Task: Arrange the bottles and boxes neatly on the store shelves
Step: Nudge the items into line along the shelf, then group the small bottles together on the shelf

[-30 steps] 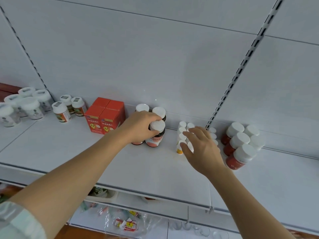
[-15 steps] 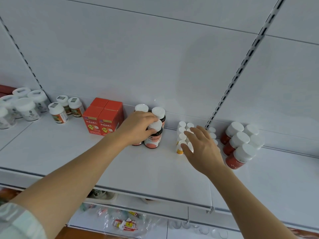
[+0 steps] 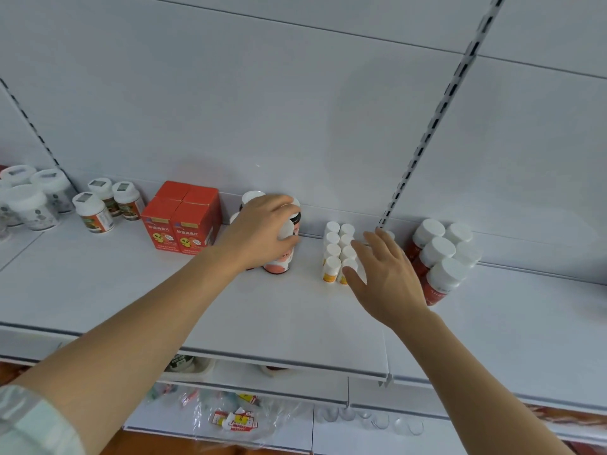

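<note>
My left hand (image 3: 262,229) curls over a cluster of dark bottles with white caps, gripping the front bottle (image 3: 281,262), which has a pink-orange label. My right hand (image 3: 382,274) rests with straight fingers against the right side of two rows of small white-capped bottles (image 3: 331,254) with yellow labels. Red boxes (image 3: 182,221) stand in a block left of the dark bottles. Red bottles (image 3: 440,267) with white caps are grouped at the right of my right hand.
All stand on a white shelf (image 3: 279,323) against a white back panel. Brown-labelled bottles (image 3: 95,211) and white jars (image 3: 29,205) sit at the far left. A slotted upright (image 3: 427,133) rises behind. Plastic bags with packets (image 3: 233,418) lie on the lower shelf.
My left hand has shifted farther over the dark bottles' caps, covering more of them. My right hand stays beside the small bottles, hardly moved.
</note>
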`<act>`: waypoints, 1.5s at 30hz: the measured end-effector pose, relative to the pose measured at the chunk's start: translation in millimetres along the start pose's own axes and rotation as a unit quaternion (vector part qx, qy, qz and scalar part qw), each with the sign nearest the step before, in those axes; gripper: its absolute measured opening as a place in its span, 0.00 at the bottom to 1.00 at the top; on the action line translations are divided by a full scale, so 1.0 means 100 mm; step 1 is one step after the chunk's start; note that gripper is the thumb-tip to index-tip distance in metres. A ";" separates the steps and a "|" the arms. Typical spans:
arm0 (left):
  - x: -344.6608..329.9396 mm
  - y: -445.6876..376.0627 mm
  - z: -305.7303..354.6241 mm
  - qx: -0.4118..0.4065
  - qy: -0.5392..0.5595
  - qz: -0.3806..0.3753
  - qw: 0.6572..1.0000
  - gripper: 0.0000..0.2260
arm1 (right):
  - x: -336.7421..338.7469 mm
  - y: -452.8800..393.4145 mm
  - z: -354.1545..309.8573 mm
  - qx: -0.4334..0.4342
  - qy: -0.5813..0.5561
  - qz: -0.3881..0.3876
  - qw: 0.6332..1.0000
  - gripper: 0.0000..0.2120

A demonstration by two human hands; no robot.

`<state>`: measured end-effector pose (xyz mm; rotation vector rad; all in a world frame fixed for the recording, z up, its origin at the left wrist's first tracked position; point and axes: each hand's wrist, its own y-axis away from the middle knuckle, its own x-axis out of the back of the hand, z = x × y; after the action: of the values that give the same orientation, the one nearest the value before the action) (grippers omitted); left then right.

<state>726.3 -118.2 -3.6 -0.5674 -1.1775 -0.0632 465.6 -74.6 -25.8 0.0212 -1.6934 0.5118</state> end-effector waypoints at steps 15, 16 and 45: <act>-0.55 -0.37 2.15 -0.068 0.015 0.002 0.998 0.23 | 0.73 1.31 1.39 -0.093 0.052 0.029 0.994 0.26; -0.62 -0.39 2.38 -0.073 0.023 0.009 0.997 0.22 | 0.81 1.46 1.56 -0.103 0.054 0.028 0.993 0.27; -2.91 -2.51 6.09 -0.097 0.149 -0.073 0.981 0.18 | 1.71 2.56 5.60 -0.257 0.066 0.006 0.964 0.24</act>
<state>6.3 -129.5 -5.0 -0.6182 -0.9227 -0.3789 -167.6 9.3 -0.9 -0.3916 -1.6503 0.0661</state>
